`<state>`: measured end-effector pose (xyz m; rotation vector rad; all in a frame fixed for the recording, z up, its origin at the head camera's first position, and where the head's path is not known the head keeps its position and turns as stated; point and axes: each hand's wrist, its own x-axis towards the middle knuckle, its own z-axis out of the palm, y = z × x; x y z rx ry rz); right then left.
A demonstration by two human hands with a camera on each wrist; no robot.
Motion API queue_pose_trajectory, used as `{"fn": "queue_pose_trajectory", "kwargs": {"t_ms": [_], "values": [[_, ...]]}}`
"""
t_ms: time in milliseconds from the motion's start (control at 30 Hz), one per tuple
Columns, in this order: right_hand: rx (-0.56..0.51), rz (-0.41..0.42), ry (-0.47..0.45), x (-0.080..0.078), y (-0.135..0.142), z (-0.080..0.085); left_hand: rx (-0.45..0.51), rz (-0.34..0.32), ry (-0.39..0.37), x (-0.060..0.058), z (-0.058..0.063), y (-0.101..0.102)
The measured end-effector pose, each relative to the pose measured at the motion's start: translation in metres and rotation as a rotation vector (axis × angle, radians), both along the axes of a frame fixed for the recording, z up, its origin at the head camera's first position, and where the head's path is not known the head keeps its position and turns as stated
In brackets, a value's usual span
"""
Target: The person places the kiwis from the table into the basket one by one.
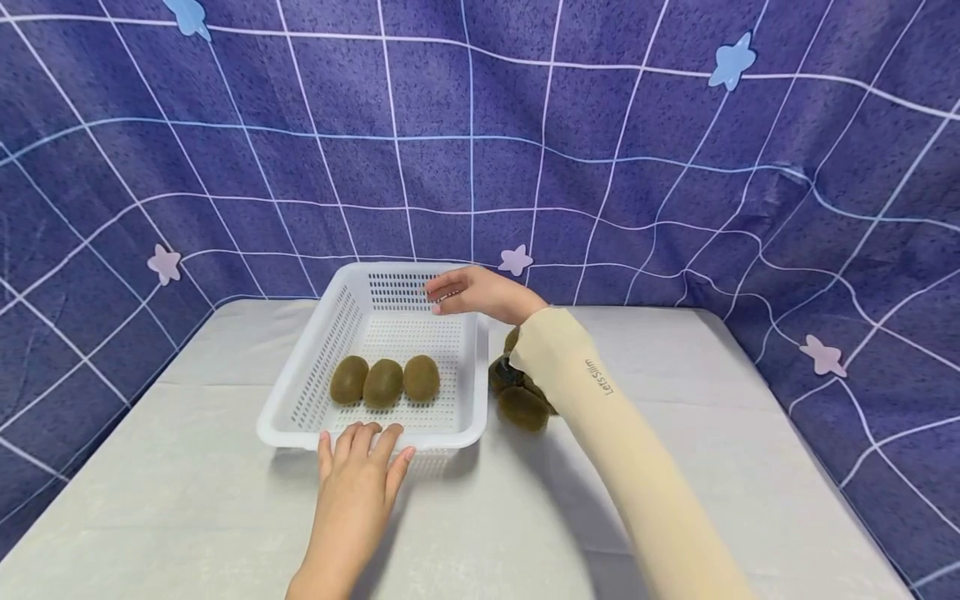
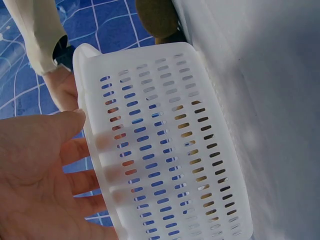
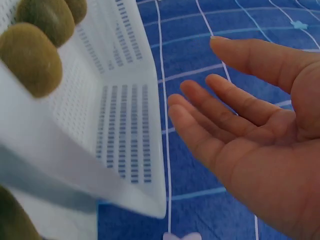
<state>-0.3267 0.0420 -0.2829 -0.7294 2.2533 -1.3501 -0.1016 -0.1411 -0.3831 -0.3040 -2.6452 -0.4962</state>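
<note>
Three brown kiwis sit in a row near the front of a white perforated plastic basket. At the basket's front rim, my left hand holds on, with fingers over the edge and the thumb on the outer side; fingertips show through the slots in the left wrist view. Over the basket's back right corner hovers my right hand, fingers loosely bent and apart, nothing in it. The right wrist view shows its empty palm facing the basket. More kiwis lie right of the basket, partly hidden by the right sleeve.
A pale cloth covers the table. Behind and at both sides hangs a blue-purple curtain with a line grid and star shapes. The beige right sleeve crosses above the table's right part.
</note>
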Motion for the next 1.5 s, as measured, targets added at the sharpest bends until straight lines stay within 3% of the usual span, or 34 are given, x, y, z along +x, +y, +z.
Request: {"fn": "queue_pose_trajectory", "kwargs": {"t_ms": [267,900,1200,1500], "values": [[-0.077,-0.058,-0.009,-0.005,0.034,-0.006,-0.001,0.002,-0.006,0.001,-0.002,0.000],[-0.264,-0.320,-0.133,-0.022,0.103,-0.050,0.011,-0.008,0.024,-0.002,-0.002,-0.002],[-0.229,-0.474,-0.165,-0.030,0.115,-0.078,0.011,-0.007,0.020,-0.002,-0.002,-0.001],[-0.155,-0.529,-0.207,-0.030,0.118,-0.095,0.010,-0.010,0.016,-0.002,-0.002,-0.001]]}}
